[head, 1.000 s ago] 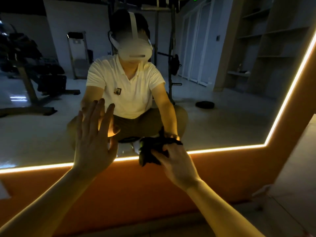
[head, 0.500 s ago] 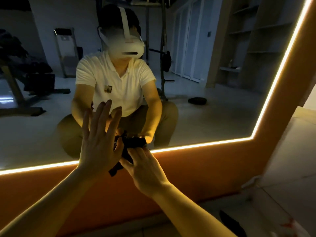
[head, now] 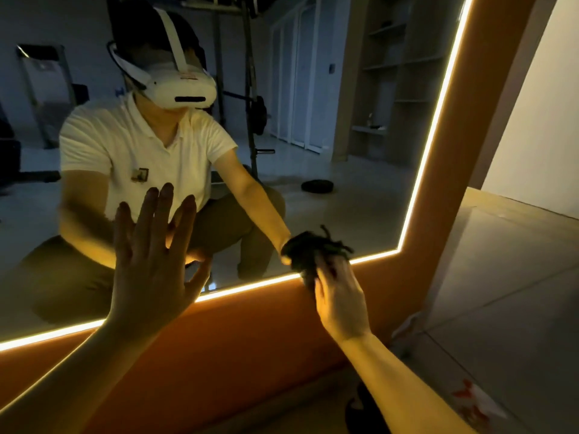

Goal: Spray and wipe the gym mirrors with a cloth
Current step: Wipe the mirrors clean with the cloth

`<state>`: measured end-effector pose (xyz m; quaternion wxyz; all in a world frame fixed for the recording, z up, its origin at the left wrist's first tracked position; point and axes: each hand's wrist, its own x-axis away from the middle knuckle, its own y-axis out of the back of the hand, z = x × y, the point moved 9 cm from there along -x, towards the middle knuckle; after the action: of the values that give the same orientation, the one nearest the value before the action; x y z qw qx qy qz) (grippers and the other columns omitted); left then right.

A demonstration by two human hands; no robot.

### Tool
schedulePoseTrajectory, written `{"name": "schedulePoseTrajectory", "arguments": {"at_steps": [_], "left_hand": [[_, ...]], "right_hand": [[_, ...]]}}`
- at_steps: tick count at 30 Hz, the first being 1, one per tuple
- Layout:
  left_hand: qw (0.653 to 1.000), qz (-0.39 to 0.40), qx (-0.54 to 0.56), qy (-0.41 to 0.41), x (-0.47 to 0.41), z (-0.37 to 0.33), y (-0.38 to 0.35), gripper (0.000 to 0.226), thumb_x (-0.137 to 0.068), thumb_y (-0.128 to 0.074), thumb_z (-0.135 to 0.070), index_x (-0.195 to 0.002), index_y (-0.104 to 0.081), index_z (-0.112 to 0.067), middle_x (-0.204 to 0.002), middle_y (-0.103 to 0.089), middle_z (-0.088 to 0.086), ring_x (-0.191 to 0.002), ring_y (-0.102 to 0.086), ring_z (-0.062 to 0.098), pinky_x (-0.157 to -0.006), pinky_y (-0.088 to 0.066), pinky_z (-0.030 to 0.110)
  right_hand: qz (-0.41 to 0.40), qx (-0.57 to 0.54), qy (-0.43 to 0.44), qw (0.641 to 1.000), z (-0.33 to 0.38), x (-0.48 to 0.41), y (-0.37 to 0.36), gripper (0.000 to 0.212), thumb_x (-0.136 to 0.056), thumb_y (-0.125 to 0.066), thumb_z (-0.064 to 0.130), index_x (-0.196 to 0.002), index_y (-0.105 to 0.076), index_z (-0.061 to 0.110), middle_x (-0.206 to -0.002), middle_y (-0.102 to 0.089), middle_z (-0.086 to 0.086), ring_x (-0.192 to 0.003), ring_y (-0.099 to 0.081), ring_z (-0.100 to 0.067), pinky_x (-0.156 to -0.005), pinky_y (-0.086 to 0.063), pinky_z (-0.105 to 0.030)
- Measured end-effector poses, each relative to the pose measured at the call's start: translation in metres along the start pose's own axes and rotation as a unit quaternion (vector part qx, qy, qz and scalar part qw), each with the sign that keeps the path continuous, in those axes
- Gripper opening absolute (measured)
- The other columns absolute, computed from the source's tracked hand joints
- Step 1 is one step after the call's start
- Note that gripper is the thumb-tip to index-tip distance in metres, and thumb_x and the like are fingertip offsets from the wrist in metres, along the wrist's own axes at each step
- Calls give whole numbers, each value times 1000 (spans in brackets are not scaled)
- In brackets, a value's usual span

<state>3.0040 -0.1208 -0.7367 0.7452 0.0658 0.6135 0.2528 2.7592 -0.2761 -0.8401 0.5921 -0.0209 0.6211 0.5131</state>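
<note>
While left hand spreads flat on mirror, right hand grips cloth by its lit lower edge

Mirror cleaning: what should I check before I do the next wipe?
1. The cloth gripped in the right hand: ok.
2. The cloth on the mirror: ok, it meets its reflection near the lower right corner.
3. The left hand off the glass: not ok, it lies flat against it and may leave prints.
4. A spray bottle within reach: cannot tell, none in view.
5. Glass sprayed: cannot tell, too dim.
</note>
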Motion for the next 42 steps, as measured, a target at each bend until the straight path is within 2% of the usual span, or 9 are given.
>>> {"name": "schedulePoseTrajectory", "arguments": {"at_steps": [4, 7, 11, 16, 18, 22, 27, 37, 42], "left_hand": [[1000, 4, -13, 7, -2, -6, -8, 97, -94, -60, -64, -163, -29, -3, -171, -12, 28, -158, -12, 48, -125, -12, 69], [1000, 9, -11, 8, -1, -6, -8, 99, -92, -60, -65, -162, -29, -3, -171, -12, 28, -158, -11, 48, -125, -11, 69], [1000, -1, -4, 7, -1, -7, -8, 97, -92, -59, -64, -162, -30, -3, -170, -13, 29, -158, -12, 48, -125, -8, 68], [1000, -8, -19, 6, 0, -6, -9, 96, -93, -57, -65, -162, -31, -3, -170, -15, 28, -158, -15, 48, -125, -11, 68], [1000, -8, -18, 4, -1, -7, -8, 96, -93, -56, -66, -161, -32, -3, -170, -15, 28, -158, -15, 48, -125, -11, 68], [1000, 0, -22, 6, -2, -8, -6, 99, -91, -54, -67, -162, -29, -3, -171, -13, 28, -158, -13, 47, -125, -10, 68], [1000, 7, -15, 4, -3, -10, -2, 94, -93, -52, -64, -161, -33, -2, -170, -15, 28, -158, -14, 48, -123, -13, 71], [999, -45, 15, 1, -74, -1, 25, 74, -94, -61, -38, -155, -44, 0, -167, -26, 27, -155, -24, 46, -124, -16, 67], [997, -42, 7, -63, -101, -18, 25, 74, -95, -55, -37, -159, -39, -5, -171, -18, 23, -159, -16, 42, -127, -4, 61]], "right_hand": [[-35, -59, -246, 967, -71, -24, 17, 35, -102, -56, 12, -135, -57, -1, -140, -49, -27, -127, -56, -42, -101, -52, -43], [-69, -63, -300, 949, -49, -39, 23, 30, -106, -48, 16, -129, -59, 0, -140, -48, -27, -126, -55, -40, -105, -50, -43], [-107, -100, -207, 967, 40, -45, 14, 39, -102, -42, 17, -139, -51, 7, -143, -46, -22, -125, -52, -33, -104, -50, -39], [-47, -49, 151, 986, 142, -41, 8, 49, -104, -46, 14, -151, -39, 16, -136, -48, -14, -121, -55, -26, -105, -52, -37], [-46, -15, 162, 986, 123, -49, 11, 54, -104, -49, 19, -155, -34, 14, -131, -53, -15, -113, -59, -25, -97, -57, -37], [-64, -15, -84, 994, 18, -76, 33, 47, -104, -45, 19, -146, -44, -1, -129, -51, -23, -106, -60, -31, -93, -56, -40], [-23, -91, -342, 935, -65, -94, 56, 45, -98, -57, 14, -139, -42, 2, -130, -43, -23, -108, -59, -42, -87, -54, -45], [-85, -66, 85, 991, 147, -113, 53, 53, -108, -33, 48, -158, -31, 31, -133, -49, -13, -108, -56, -23, -90, -43, -27], [-129, -43, 43, 990, 87, -127, 76, 59, -102, -35, 47, -159, -26, 32, -126, -49, -14, -102, -55, -24, -88, -46, -34]]}}
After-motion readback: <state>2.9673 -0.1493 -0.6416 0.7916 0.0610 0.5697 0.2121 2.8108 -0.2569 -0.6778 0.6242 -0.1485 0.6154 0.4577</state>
